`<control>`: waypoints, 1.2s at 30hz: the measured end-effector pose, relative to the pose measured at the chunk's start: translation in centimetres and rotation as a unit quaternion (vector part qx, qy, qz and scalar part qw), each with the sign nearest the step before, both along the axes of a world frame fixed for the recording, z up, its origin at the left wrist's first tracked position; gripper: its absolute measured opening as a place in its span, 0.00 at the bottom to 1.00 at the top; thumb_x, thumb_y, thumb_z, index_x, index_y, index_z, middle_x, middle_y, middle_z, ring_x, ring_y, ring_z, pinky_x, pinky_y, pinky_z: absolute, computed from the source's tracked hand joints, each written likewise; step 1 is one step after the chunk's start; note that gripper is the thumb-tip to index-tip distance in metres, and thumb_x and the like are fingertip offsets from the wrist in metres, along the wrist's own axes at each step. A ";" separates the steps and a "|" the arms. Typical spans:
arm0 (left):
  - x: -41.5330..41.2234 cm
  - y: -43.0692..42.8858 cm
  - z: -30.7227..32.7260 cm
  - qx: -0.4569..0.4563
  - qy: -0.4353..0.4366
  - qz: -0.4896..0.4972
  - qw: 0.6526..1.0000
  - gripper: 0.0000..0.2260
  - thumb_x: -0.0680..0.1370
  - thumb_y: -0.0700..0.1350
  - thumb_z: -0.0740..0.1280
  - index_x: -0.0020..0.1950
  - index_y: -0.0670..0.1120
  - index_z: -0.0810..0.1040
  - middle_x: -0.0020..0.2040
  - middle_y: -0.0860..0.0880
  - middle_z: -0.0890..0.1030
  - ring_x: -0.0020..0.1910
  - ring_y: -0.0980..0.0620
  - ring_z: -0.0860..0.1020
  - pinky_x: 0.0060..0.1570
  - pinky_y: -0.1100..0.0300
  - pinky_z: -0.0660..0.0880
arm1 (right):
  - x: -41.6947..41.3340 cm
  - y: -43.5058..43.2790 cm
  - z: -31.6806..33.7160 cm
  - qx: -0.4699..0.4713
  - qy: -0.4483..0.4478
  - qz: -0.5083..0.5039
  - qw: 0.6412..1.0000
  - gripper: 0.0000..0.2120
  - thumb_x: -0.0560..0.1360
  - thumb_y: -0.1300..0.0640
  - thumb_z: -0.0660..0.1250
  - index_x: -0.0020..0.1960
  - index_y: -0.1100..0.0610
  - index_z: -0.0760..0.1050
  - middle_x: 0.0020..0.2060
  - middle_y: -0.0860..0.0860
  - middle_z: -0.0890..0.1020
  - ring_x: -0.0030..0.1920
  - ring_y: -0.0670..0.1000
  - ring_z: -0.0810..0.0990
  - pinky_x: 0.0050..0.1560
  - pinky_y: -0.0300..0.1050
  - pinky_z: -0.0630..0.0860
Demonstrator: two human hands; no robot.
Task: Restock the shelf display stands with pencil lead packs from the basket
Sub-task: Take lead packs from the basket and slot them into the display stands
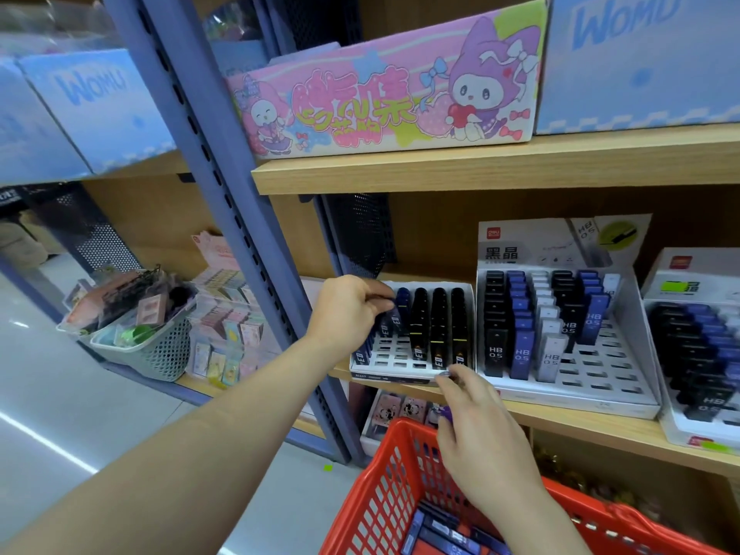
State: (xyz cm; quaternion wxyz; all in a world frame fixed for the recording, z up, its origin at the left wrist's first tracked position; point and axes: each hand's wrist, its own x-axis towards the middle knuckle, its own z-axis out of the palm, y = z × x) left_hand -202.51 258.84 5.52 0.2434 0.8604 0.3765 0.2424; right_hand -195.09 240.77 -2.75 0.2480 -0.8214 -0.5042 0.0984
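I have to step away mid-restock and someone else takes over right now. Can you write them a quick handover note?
Left hand pinches a blue pack in the left column of the small stand.
Right hand holds a purple pack above the red basket.
Done: three columns of black packs stand in the small stand; its blue column is partly filled.
Left: loose packs lie in the basket; the middle stand has empty front slots.

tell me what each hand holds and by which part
Left hand pinches a blue lead pack by its top end. Right hand grips a purple pack; where is hidden.
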 end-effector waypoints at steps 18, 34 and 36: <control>1.7 1.1 -1.8 0.034 0.051 -0.046 0.997 0.09 0.76 0.33 0.67 0.53 0.41 0.84 0.50 0.45 0.84 0.47 0.55 0.79 0.45 0.80 0.67 | 1.0 -0.1 0.2 0.000 -0.025 0.020 0.999 0.23 0.82 0.54 0.56 0.76 0.47 0.62 0.76 0.42 0.59 0.74 0.45 0.62 0.68 0.42 0.68; 2.8 1.7 -1.8 0.097 0.144 -0.021 0.985 0.10 0.77 0.36 0.65 0.54 0.44 0.83 0.48 0.49 0.80 0.49 0.53 0.76 0.47 0.68 0.68 | 1.6 -1.4 0.9 -0.059 -0.025 0.096 0.993 0.28 0.81 0.58 0.58 0.79 0.46 0.55 0.79 0.43 0.48 0.77 0.48 0.57 0.72 0.45 0.66; 3.3 1.8 -1.0 0.064 0.190 -0.019 0.980 0.10 0.79 0.41 0.65 0.59 0.44 0.81 0.55 0.47 0.82 0.53 0.51 0.78 0.54 0.63 0.72 | 1.6 -1.8 1.2 -0.067 -0.027 0.105 0.992 0.29 0.81 0.58 0.57 0.79 0.46 0.54 0.79 0.43 0.46 0.78 0.48 0.54 0.73 0.46 0.64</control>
